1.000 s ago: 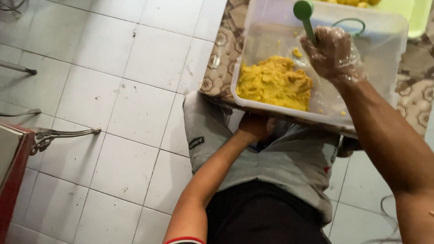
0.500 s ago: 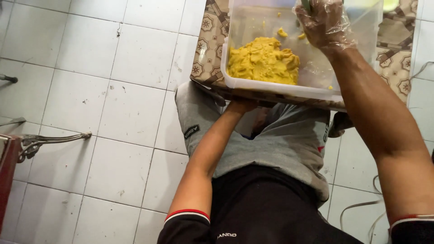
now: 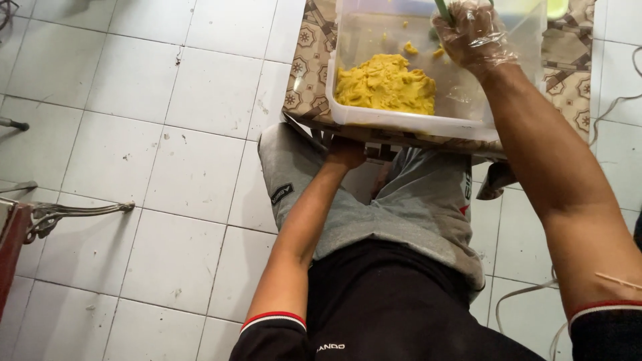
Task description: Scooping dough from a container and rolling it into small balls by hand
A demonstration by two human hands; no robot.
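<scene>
Since the earlier frames the clear plastic tub (image 3: 468, 124) has slid toward the top of the view and the right hand (image 3: 471, 33) now sits higher in it, close to the upper edge. That right hand, in a thin see-through glove, is closed around a green handle (image 3: 443, 12); only a short length of the handle shows, and its working end is hidden. The yellow dough (image 3: 384, 83) lies heaped in the near left part of the tub, with a few loose crumbs on the bare floor of the tub between the heap and the gloved hand. The tub rests on a patterned worktop (image 3: 304, 80) above the person's lap in grey shorts (image 3: 414, 207). The left hand (image 3: 344, 152) reaches under the worktop's near edge; its fingers are hidden there, so whether it grips anything cannot be told. To work the mass well, I judge, the tool should be drawn through the heap in firm, low strokes, sweeping the stray crumbs back in, while the tub is kept from skidding or tipping toward the lap. White floor tiles (image 3: 134, 134) spread to the left.
</scene>
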